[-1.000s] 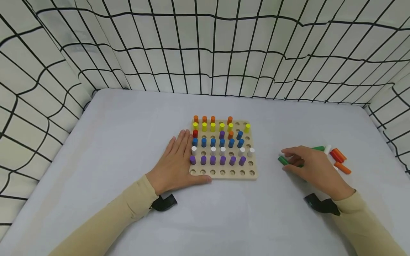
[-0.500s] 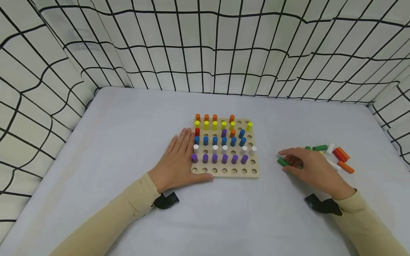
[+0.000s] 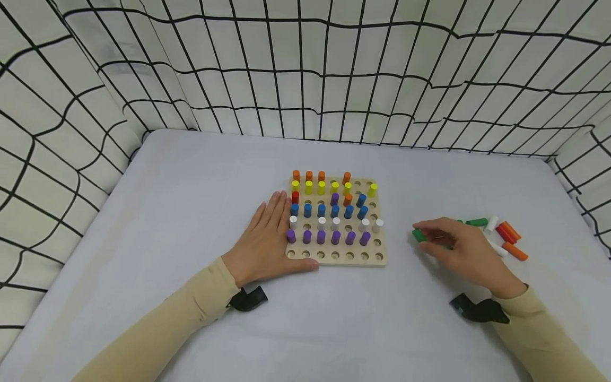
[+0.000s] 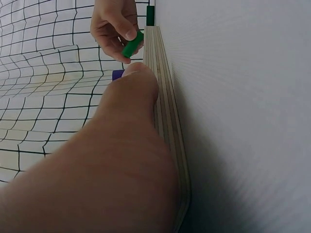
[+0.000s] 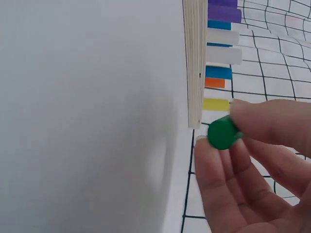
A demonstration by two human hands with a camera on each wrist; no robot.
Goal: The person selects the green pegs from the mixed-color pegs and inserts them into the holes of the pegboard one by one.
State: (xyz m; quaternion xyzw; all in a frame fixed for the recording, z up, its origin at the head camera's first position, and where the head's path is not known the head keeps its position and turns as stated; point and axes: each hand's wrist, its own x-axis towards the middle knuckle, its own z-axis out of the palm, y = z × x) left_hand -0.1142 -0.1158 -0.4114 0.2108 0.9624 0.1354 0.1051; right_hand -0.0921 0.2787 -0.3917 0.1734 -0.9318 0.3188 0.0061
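Note:
In the head view a wooden pegboard (image 3: 327, 262) carries rows of upright pegs in orange, yellow, red, blue, white and purple. My left hand (image 3: 260, 241) lies flat against its left side, fingers straight along the edge and thumb along the front edge. Off to the right of the board, my right hand (image 3: 465, 252) pinches a green peg (image 3: 418, 235) between thumb and fingers. The right wrist view shows the round end of this green peg (image 5: 222, 134) facing the camera. In the left wrist view the same green peg (image 4: 132, 44) is tilted, beyond my left thumb (image 4: 138, 80).
Behind my right hand lie loose pegs: a green peg (image 3: 477, 222), a white peg (image 3: 491, 224), a red peg (image 3: 505, 233), an orange peg (image 3: 515, 251) and others partly hidden. Black wire grid (image 3: 300, 74) walls rise at the back and sides of the white table (image 3: 191, 170).
The held green peg and my right fingertips have shifted slightly away from the front of the table. My left hand stays at the board, and the head view has moved a little.

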